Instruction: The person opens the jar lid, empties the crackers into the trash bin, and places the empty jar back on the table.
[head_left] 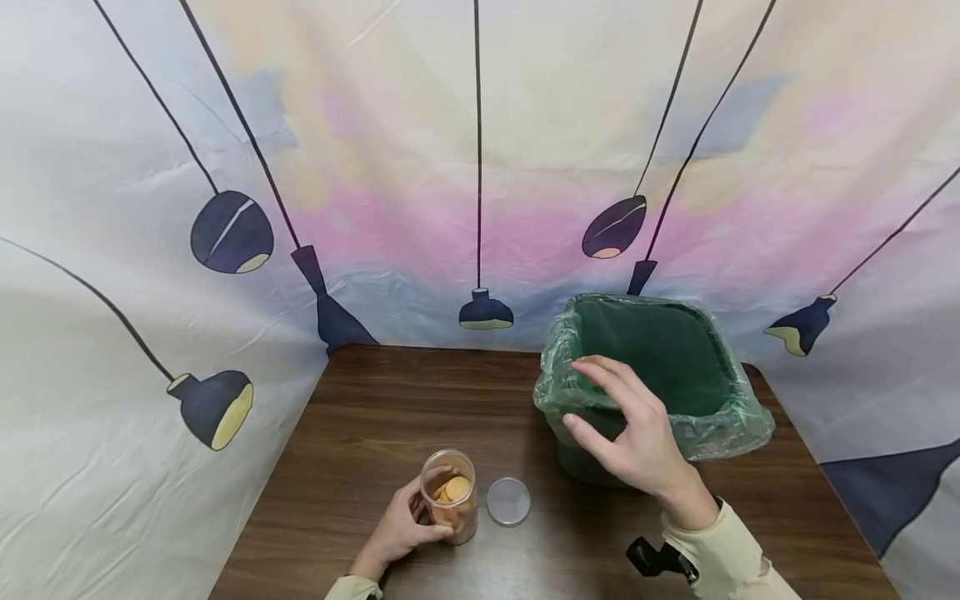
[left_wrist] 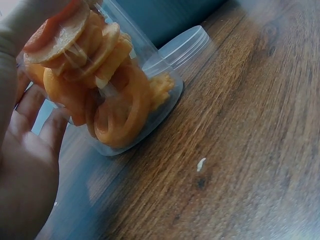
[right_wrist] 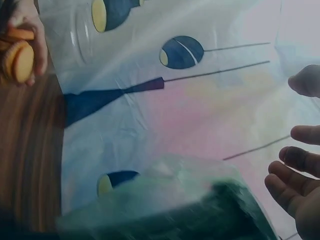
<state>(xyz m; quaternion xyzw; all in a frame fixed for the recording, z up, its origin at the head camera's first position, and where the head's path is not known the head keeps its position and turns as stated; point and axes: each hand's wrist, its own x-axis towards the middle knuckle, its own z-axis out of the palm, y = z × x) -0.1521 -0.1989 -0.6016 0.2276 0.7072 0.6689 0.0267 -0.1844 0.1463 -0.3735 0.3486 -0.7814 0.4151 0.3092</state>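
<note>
Holding the jar [head_left: 449, 495] beside its lid [head_left: 507, 501], our left hand [head_left: 397, 529] fingers are curling round it; our right hand [head_left: 628, 427], fingers spread, is hovering over the bin [head_left: 720, 433], likely reaching back next.

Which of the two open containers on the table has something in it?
The small clear jar, gripped by the left hand, holds orange biscuits. The green-lined bin under the right hand looks empty.

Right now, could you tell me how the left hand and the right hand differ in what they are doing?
The left hand grips the clear jar of orange biscuits standing on the table; the right hand holds nothing. The left hand's fingers curl round the jar; the right hand's are spread and relaxed. The left sits low near the lid; the right hovers over the green bin.
</note>
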